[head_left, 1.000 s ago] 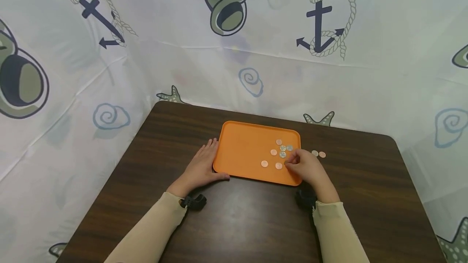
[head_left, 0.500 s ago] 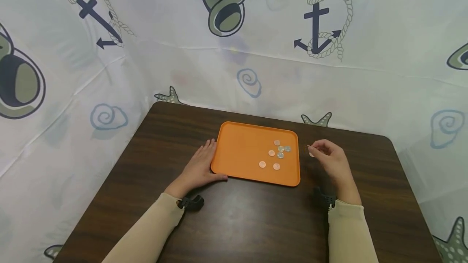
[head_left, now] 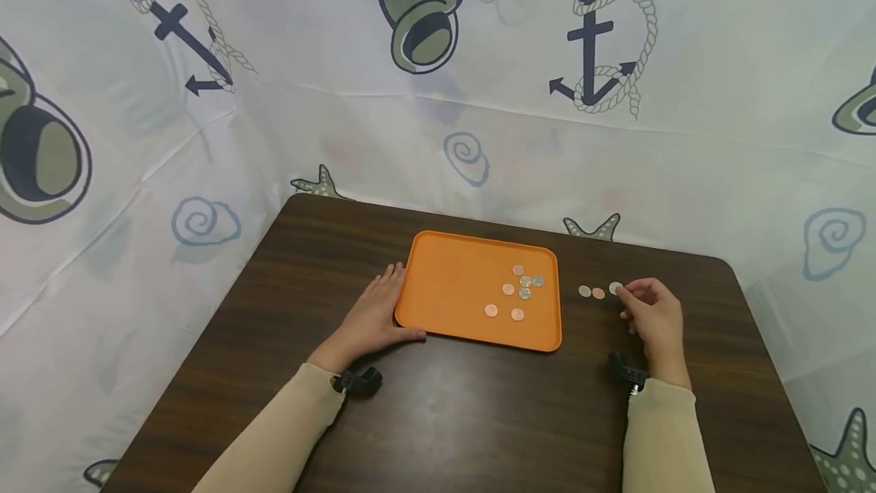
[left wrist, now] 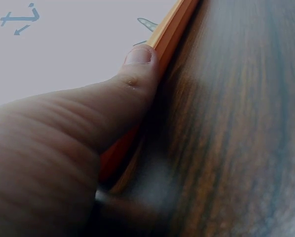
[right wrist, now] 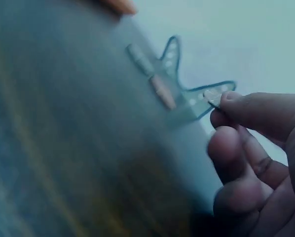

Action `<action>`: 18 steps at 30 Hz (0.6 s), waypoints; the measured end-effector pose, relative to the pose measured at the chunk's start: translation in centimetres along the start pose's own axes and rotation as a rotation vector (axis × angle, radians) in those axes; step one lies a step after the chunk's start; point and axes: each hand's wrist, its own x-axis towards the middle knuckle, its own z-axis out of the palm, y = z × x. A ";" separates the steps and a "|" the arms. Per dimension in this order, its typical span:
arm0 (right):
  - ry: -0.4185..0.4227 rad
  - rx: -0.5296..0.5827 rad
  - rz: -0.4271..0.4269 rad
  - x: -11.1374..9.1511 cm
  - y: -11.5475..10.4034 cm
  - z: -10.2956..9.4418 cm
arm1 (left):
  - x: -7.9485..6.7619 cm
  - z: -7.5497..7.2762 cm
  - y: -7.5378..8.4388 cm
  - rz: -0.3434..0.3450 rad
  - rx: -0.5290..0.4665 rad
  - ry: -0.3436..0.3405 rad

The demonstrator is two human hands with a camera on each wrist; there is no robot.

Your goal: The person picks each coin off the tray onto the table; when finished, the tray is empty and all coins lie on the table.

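My right hand [head_left: 653, 318] pinches a silver coin [right wrist: 212, 97] between thumb and index finger, right of the tray. To its left, a silver coin [head_left: 585, 291] and a copper coin [head_left: 598, 294] lie side by side on the table. My left hand [head_left: 369, 314] touches the left corner of the orange tray [head_left: 445, 272], fingers straight along its side. In the left wrist view the thumb [left wrist: 132, 74] lies along the tray's front edge. Several copper and silver coins, among them a copper coin [head_left: 491, 310], lie spread over the tray's right half.
The dark wood-grain table [head_left: 472, 417] reaches back to a white cloth [head_left: 534, 166] printed with anchors, shells and starfish. A black wrist strap [head_left: 359, 382] sits at the left wrist and another strap [head_left: 626, 371] at the right.
My right hand has moved right from the tray with a silver coin, past the two coins on the table, which show fully again. My left hand stays at the tray.
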 end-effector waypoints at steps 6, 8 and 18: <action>0.014 -0.096 -0.012 -0.1 0.5 0.2 | 0.0 0.4 -0.2 0.010 0.007 0.001; 0.012 -0.124 0.001 0.0 0.7 0.2 | -0.1 0.4 -0.2 0.006 0.009 -0.001; 0.029 -0.316 -0.040 0.4 0.7 0.7 | -0.1 0.3 -0.2 0.003 0.021 -0.003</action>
